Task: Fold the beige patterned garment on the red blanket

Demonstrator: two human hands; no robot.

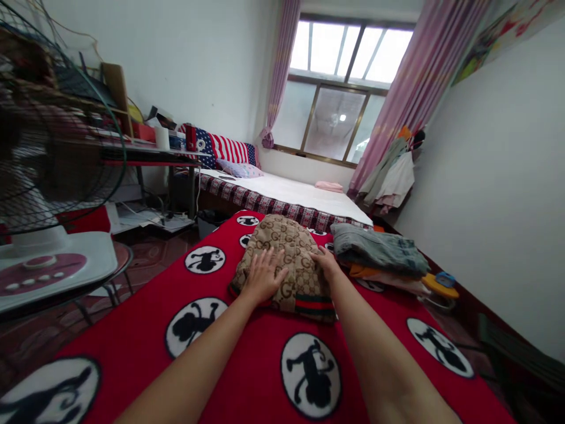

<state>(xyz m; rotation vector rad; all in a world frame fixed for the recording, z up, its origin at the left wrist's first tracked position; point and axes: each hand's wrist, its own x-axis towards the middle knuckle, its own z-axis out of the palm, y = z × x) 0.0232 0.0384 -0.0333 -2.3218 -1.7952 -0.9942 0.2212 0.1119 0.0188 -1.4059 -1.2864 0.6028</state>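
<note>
A brown patterned garment (286, 238), folded into a bundle, lies on the red blanket (247, 359) in front of me. Its near right corner carries a dark green and red striped band. My left hand (263, 275) rests flat on the left part of the garment, fingers spread. Along the right edge of the bundle lies my right hand (325, 262), its fingers stretched over the cloth and partly seen from the side. Neither hand grips the fabric visibly.
Folded clothes, grey-blue jeans (379, 247) on top, are stacked at the right. A fan (57, 135) stands on a stool at the left, near a cluttered desk (154, 150). Behind is a white-topped bed (291, 191). A yellow stool (440, 286) stands by the right wall.
</note>
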